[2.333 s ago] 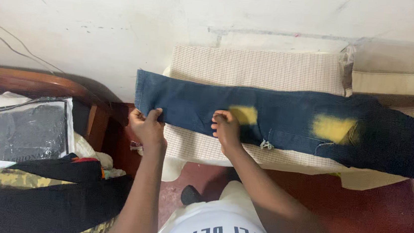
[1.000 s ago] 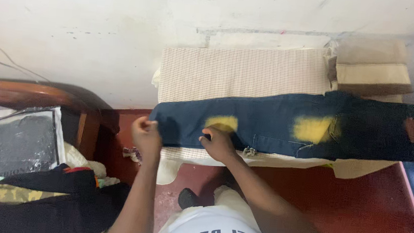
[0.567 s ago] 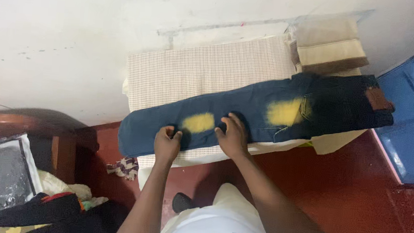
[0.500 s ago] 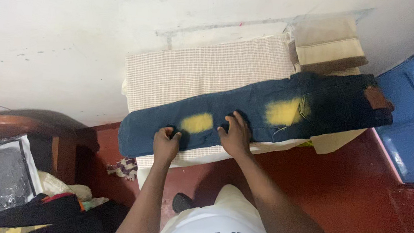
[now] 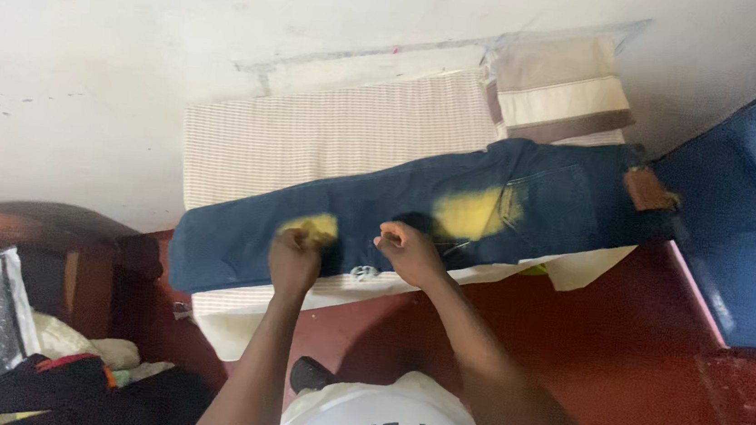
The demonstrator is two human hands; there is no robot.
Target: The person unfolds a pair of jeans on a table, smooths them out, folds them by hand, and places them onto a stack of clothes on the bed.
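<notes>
left hand (image 5: 294, 258) fingers gripping jeans (image 5: 396, 210) | right hand (image 5: 411, 252) fingers gripping jeans hem-side edge

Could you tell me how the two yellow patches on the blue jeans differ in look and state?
The left yellow patch looks smaller, while the right yellow patch looks larger and brighter. The left hand partly covers the left yellow patch; the right yellow patch lies bare, beyond the right hand. The right yellow patch sits beside a pocket; the left yellow patch lies further down the leg. Both are faded yellow marks on the jeans.
</notes>
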